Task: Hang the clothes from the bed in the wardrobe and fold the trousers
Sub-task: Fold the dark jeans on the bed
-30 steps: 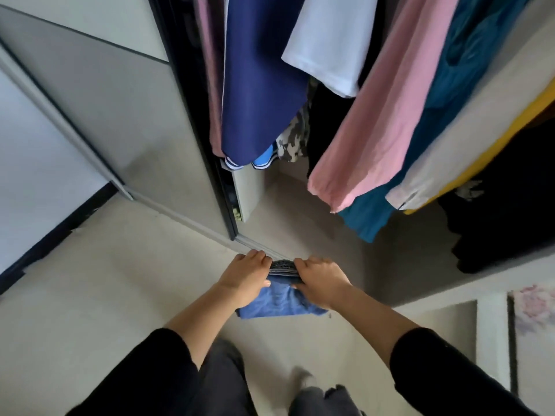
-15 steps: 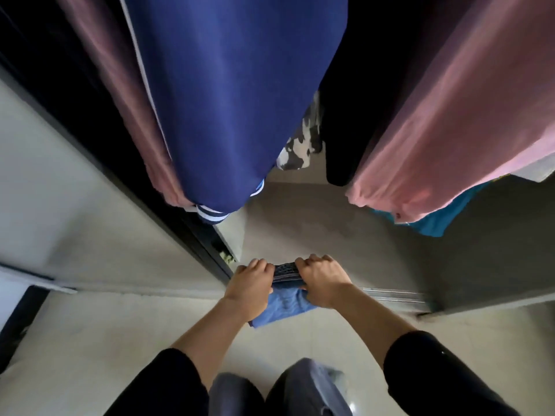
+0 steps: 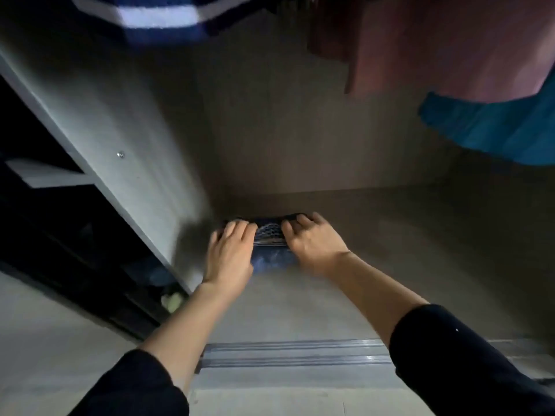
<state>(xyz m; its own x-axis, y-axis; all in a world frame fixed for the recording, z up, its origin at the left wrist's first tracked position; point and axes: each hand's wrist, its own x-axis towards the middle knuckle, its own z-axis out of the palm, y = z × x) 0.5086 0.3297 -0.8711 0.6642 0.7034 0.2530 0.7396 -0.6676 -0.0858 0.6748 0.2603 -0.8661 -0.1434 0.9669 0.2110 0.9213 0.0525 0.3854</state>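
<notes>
Gripping one folded pair of trousers (image 3: 270, 235) with two hands, left hand (image 3: 229, 253) on its left side and right hand (image 3: 312, 241) on its right. Fingers (image 3: 240, 228) of both bent at the knuckles and held close together, curled over the far part of the bundle; thumbs hidden.

Resting flat on the wardrobe floor (image 3: 390, 250), toward the far left corner, just beside the side panel (image 3: 120, 130) and near the back wall (image 3: 270, 115). Long axis impossible to tell, with both ends covered by the hands. Layered fold edges showing between the hands, running left to right.

Blue denim, dark along the far edge, paler and bluer at the near edge, slightly blurred.

Two black sleeves (image 3: 465, 355) ending partway up the forearms.

Three hanging garments overhead, each seen only in part:
- one navy garment (image 3: 156, 16) with a white stripe, far left
- one pink garment (image 3: 435, 46), far right
- one teal garment (image 3: 495, 127), just below the pink one

One screw (image 3: 120, 154) in the side panel. One metal door track (image 3: 294, 352) across the near edge of the wardrobe, under the forearms.
</notes>
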